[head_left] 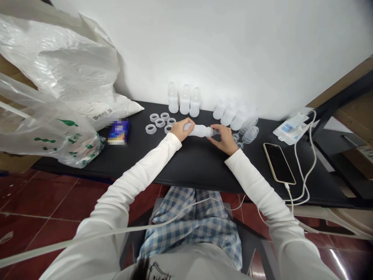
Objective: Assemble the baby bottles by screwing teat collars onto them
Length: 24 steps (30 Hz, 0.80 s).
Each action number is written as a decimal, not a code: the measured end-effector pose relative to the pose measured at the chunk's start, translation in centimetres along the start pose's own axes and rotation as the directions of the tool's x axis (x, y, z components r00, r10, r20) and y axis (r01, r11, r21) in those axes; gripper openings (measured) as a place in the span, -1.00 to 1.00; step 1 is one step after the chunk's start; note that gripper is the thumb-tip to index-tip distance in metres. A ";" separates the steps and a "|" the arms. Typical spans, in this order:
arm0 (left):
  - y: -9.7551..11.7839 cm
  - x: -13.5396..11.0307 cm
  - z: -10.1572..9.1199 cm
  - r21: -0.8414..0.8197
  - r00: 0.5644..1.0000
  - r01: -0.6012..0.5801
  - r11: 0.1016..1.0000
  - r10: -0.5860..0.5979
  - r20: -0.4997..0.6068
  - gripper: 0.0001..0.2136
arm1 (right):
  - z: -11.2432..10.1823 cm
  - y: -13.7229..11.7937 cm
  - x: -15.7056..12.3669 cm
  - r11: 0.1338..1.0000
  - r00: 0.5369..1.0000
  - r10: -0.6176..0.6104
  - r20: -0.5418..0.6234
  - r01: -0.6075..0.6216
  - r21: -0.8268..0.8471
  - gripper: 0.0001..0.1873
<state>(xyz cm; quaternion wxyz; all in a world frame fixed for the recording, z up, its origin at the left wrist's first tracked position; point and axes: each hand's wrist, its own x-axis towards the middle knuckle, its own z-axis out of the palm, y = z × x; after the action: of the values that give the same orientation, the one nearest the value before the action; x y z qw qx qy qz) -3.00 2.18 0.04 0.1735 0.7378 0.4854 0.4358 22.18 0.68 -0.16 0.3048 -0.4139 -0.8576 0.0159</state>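
Note:
My left hand (pixel 181 130) is closed round the base end of a white plastic bottle (pixel 200 130) that lies sideways just above the black table (pixel 192 163). My right hand (pixel 223 138) pinches the bottle's neck end, where a clear cap or teat sits. Several clear plastic rings (pixel 159 122) lie left of my left hand. Three capped white bottles (pixel 184 101) stand upright by the wall. More white bottles (pixel 230 114) lie tilted to their right, and clear caps (pixel 250 131) lie just beyond my right hand.
Large plastic bags (pixel 52 97) fill the table's left end, with a small blue packet (pixel 119 132) beside them. A phone (pixel 279 163) on a white cable lies at the right, near a white device (pixel 291 128). A white wall stands behind the table.

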 end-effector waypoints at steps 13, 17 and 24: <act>-0.1 -0.2 0.3 0.040 0.993 -0.100 0.994 0.097 0.064 -0.72 | -0.4 0.4 -0.1 0.999 0.998 0.052 0.045 -0.051 -0.016 -0.42; -0.1 -0.1 0.3 0.037 0.998 -0.062 0.997 0.061 0.032 -0.73 | 0.1 0.4 -0.1 1.000 0.999 0.017 0.040 -0.017 -0.003 -0.32; -1.4 0.4 0.5 -0.014 0.979 -0.188 0.982 0.188 0.084 -0.59 | 0.1 0.5 -0.1 0.997 0.997 0.054 0.050 -0.056 0.047 -0.47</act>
<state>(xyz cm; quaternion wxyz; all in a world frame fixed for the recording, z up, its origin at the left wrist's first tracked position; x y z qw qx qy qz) -3.35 3.25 -1.07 0.1544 0.7978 0.4044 0.4197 22.55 0.94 -0.40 0.2931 -0.4293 -0.8525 0.0551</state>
